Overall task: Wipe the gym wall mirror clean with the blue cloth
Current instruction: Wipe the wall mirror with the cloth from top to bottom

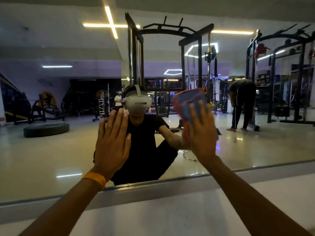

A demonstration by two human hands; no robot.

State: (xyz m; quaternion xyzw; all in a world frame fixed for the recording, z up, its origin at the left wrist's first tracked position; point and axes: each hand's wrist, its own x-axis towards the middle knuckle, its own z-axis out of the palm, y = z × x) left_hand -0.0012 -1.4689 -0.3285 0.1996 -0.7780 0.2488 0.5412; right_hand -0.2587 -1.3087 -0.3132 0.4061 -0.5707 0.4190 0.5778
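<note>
- The blue cloth (189, 101) lies flat against the mirror (51, 150), right of centre and well above the glass's lower frame (153, 186). It is bunched, with an orange-red edge showing on its left side.
- Its long axis runs roughly up and down. The upper end sticks out above the fingertips and the lower end is tucked beneath the palm.
- The right hand (202, 133) covers the cloth. Its fingers (196, 113) are straight and spread, pressing the cloth to the glass rather than curling round it.
- The left hand (112, 142), with an orange wristband (94, 180), lies flat on the glass beside it. Its fingers (117, 120) are extended and hold nothing — it looks like a brace.
- Risk: with no curled grip, the cloth could slip from under the palm on a fast stroke and drop towards the ledge (153, 215).
- Risk: the bare left palm will likely leave prints — that patch would then need wiping too.
- Risk: a bunched cloth touches only a narrow strip, so streaks may remain.
- The mirror's own long axis runs sideways along the wall.
</note>
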